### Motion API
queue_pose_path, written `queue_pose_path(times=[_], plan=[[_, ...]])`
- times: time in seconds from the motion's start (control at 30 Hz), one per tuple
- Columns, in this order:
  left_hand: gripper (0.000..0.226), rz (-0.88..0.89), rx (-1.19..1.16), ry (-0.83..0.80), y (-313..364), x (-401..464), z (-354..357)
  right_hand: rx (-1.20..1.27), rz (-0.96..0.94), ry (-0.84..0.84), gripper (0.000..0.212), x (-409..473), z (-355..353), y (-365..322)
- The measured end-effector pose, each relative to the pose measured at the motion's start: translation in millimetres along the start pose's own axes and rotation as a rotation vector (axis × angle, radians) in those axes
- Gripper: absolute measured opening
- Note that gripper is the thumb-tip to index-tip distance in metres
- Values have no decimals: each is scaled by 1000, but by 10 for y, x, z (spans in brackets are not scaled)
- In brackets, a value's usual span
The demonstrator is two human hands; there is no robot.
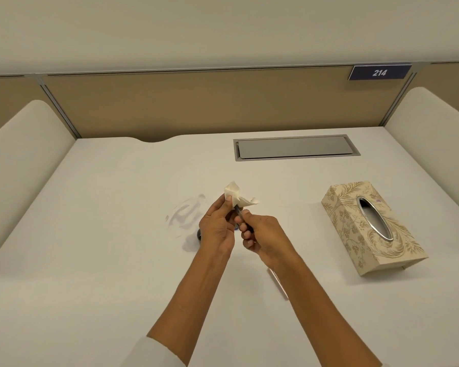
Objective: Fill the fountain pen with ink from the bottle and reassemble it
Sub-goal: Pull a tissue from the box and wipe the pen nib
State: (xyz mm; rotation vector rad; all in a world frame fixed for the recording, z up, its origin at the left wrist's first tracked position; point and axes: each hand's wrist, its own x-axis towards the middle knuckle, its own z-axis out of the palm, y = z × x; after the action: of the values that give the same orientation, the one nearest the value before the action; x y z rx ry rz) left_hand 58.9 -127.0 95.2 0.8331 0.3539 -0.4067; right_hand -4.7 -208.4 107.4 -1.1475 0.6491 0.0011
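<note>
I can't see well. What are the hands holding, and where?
The left hand pinches a crumpled tissue by its lower part; the right hand grips the pen by its body.

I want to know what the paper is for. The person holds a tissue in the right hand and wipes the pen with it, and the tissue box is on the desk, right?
Nearly. The head view shows the tissue pinched in the left hand, not the right. The right hand holds the pen, whose tip goes into the tissue. The tissue box does sit on the desk.
</note>
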Motion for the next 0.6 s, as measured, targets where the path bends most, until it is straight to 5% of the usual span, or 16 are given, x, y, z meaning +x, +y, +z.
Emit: queue_pose_path(times=[0.17, 0.27, 0.37, 0.5, 0.6], plan=[[19, 54, 24, 50, -50, -28, 22, -623, -648, 324, 18, 13, -12, 202], [17, 56, 36, 53, -52, -32, 32, -764, -770, 378, 18, 56, -9, 264], [26, 36, 24, 47, -27, -17, 25, -564, -481, 254, 33, 60, 4, 190], [30, 29, 61, 30, 11, -15, 27, 299, 178, -107, 32, -22, 0, 20], [27, 66, 83, 51, -13, -32, 31, 474, 278, -201, 29, -50, -43, 8]])
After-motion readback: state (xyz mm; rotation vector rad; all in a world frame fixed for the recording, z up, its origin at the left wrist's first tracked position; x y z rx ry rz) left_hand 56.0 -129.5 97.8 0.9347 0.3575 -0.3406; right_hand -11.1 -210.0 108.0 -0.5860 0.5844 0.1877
